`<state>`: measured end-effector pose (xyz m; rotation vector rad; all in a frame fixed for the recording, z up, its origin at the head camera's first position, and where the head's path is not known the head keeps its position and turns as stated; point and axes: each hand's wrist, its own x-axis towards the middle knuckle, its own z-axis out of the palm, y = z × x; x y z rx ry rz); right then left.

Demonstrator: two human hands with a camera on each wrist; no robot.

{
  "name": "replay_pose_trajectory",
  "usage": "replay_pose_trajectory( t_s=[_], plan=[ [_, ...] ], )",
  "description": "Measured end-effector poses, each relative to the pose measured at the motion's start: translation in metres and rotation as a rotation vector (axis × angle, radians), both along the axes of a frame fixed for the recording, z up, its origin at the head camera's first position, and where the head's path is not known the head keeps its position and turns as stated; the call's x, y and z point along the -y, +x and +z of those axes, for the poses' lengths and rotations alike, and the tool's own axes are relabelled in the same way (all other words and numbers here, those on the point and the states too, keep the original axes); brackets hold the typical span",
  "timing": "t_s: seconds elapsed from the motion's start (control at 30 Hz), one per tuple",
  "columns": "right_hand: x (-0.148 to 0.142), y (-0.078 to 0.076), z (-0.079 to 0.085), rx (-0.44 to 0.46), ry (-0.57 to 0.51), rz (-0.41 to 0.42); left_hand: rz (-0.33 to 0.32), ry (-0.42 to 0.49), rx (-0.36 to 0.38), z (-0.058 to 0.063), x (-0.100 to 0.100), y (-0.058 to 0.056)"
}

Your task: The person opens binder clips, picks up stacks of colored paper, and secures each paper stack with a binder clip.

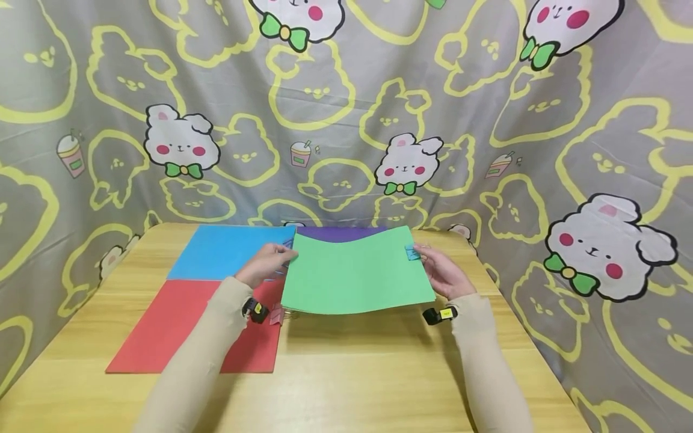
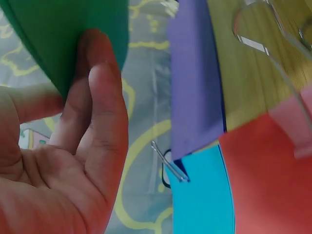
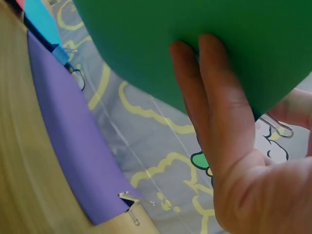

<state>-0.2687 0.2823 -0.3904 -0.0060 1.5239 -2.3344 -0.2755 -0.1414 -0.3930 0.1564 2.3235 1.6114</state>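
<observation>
A stack of green paper (image 1: 354,276) is held up above the table by both hands, its middle sagging. At its left edge, my left hand (image 1: 266,264) pinches it between thumb and fingers. My right hand (image 1: 446,273) grips the opposite edge, beside a blue binder clip (image 1: 412,252) fastened there. In the right wrist view, two fingers (image 3: 217,87) press the paper's underside, and the clip's wire handle (image 3: 279,127) shows near the thumb. The purple paper (image 3: 78,141) lies behind, mostly hidden by the green in the head view, with a binder clip (image 3: 129,201) at one corner.
Blue paper (image 1: 233,249) lies at the back left of the wooden table (image 1: 346,385), with clips along its right edge. In front of it is red paper (image 1: 173,319) with a pink binder clip (image 1: 276,315) at its right edge. A patterned curtain (image 1: 335,108) hangs behind.
</observation>
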Motion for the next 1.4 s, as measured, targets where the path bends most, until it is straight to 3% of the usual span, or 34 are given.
replay_pose_trajectory(
  t_s=[0.27,0.57,1.0,1.2,1.4],
  plan=[
    [-0.006,0.007,-0.007,-0.025,0.063,0.058,-0.081,-0.127,0.007,-0.004,0.000,-0.008],
    [-0.009,0.010,-0.021,0.024,0.053,0.023,-0.147,-0.338,0.008,-0.014,-0.002,-0.015],
    [-0.003,0.013,-0.047,0.053,0.179,0.040,-0.155,-0.486,0.001,-0.028,-0.002,-0.008],
    [-0.002,0.016,-0.056,0.060,0.220,0.086,-0.180,-0.510,0.002,-0.029,-0.001,-0.009],
    [-0.002,0.016,-0.066,0.058,0.338,0.126,-0.185,-0.512,0.018,-0.029,0.000,-0.008]
  ],
)
